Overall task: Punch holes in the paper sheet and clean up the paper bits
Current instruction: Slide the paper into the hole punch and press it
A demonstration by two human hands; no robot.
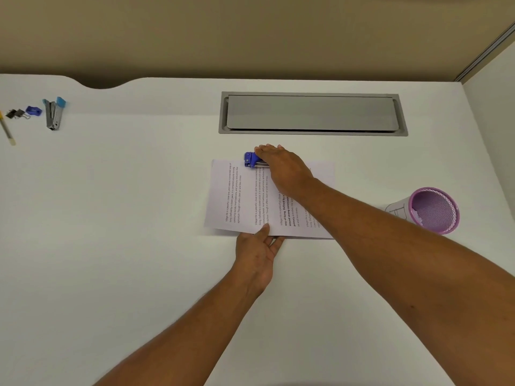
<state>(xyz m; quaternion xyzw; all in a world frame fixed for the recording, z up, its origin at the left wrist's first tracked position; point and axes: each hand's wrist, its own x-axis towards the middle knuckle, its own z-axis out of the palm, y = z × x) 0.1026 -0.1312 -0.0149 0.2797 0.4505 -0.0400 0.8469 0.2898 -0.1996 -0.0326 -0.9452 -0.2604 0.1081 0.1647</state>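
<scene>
A printed paper sheet (239, 196) lies flat on the white desk (125, 218), its text running sideways. A blue hole punch (250, 160) sits on the sheet's far edge. My right hand (281, 165) lies flat on top of the punch and covers most of it. My left hand (257, 254) holds the sheet's near edge, thumb on top of the paper and fingers at or under the edge. No paper bits are visible on the desk.
A purple mesh cup (433, 210) stands right of the sheet. A grey cable hatch (312, 114) is set into the desk behind the punch. At the far left lie a stapler (54, 114), a small blue object (33, 110), binder clips (16, 114) and a pencil (7, 129).
</scene>
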